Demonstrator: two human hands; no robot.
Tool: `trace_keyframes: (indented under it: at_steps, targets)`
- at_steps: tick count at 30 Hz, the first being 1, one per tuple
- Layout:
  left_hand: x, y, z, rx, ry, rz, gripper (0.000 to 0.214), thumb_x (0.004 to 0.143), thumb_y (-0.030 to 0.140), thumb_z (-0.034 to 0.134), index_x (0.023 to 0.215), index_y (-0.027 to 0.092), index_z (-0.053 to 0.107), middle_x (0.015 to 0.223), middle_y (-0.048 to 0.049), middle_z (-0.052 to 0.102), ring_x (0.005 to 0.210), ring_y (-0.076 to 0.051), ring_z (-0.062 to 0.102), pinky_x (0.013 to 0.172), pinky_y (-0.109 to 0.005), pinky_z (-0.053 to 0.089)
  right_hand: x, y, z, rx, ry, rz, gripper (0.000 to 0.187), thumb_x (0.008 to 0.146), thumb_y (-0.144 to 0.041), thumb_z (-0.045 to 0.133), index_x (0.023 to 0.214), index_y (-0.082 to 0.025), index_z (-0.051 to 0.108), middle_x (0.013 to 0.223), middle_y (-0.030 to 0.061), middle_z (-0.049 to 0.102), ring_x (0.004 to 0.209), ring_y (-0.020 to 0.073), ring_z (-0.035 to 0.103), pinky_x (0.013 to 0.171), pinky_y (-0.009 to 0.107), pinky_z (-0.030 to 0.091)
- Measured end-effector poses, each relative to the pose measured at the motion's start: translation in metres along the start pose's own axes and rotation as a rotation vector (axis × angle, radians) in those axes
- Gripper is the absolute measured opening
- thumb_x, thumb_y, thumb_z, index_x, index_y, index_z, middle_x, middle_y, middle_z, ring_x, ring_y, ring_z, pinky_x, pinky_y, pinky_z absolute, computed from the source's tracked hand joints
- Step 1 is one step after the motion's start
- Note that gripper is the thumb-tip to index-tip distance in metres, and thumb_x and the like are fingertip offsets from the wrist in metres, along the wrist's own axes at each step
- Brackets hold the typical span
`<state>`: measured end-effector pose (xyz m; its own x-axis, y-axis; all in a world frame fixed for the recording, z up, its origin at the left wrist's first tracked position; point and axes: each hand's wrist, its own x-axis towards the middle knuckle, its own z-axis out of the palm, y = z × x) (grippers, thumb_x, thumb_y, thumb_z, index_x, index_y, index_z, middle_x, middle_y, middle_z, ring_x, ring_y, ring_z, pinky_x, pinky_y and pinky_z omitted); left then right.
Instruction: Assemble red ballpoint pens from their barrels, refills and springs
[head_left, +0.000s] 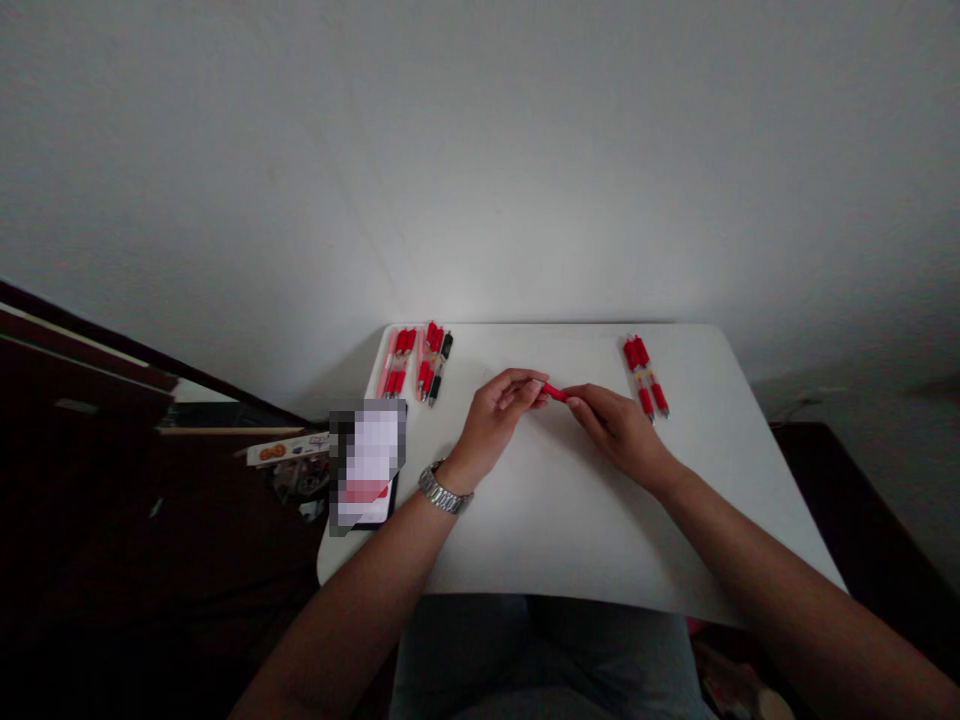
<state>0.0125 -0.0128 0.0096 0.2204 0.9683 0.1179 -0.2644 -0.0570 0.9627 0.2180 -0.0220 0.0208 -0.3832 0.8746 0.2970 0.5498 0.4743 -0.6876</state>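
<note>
Both hands meet over the middle of a white table (pixel 570 520). My left hand (pixel 501 408), with a metal watch on the wrist, has its fingers curled round one end of a red pen (pixel 554 392). My right hand (pixel 611 425) pinches the other end of the same pen. Only a short red stretch shows between the fingertips. Several red pens and one black pen (pixel 416 362) lie in a row at the table's far left. Two red pens (pixel 646 375) lie at the far right, just beyond my right hand.
A phone (pixel 367 465) with a blurred screen rests on the table's left edge. A plain white wall stands right behind the table. Dark furniture and clutter (pixel 289 452) fill the left side. My lap is below the table's near edge.
</note>
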Motion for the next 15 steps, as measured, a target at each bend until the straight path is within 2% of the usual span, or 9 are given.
trace_keyframes:
  at_steps: [6,11,15]
  targets:
    - [-0.0002,-0.0018,-0.0016,0.0,0.011,-0.006,0.026,0.093,0.038,0.071,0.11,0.018,0.073,0.103,-0.0073,0.075,0.094,-0.016,0.07,0.094,-0.033,0.057,-0.0018,0.0031,0.0009,-0.013,-0.014,0.054,0.026,0.104,-0.04,0.05,0.108,-0.019,0.064,0.081,0.0043,0.07,0.068,0.017,0.064,0.065,0.029,0.048]
    - [-0.0002,-0.0019,-0.0017,0.026,0.004,-0.009,0.027,0.093,0.037,0.072,0.113,0.019,0.072,0.109,-0.0085,0.074,0.099,-0.017,0.071,0.097,-0.035,0.056,-0.0027,0.0035,0.0023,-0.012,0.011,0.092,0.025,0.102,-0.042,0.054,0.107,-0.019,0.063,0.077,0.0028,0.068,0.065,0.0158,0.061,0.062,0.028,0.046]
    - [0.0005,-0.0008,0.0005,0.014,0.04,-0.006,0.026,0.091,0.037,0.074,0.109,0.018,0.073,0.104,-0.0077,0.074,0.095,-0.017,0.071,0.093,-0.034,0.058,-0.0019,0.0009,0.0016,-0.042,0.034,0.105,0.027,0.102,-0.043,0.055,0.108,-0.018,0.065,0.073,0.0019,0.065,0.061,0.0154,0.057,0.059,0.028,0.044]
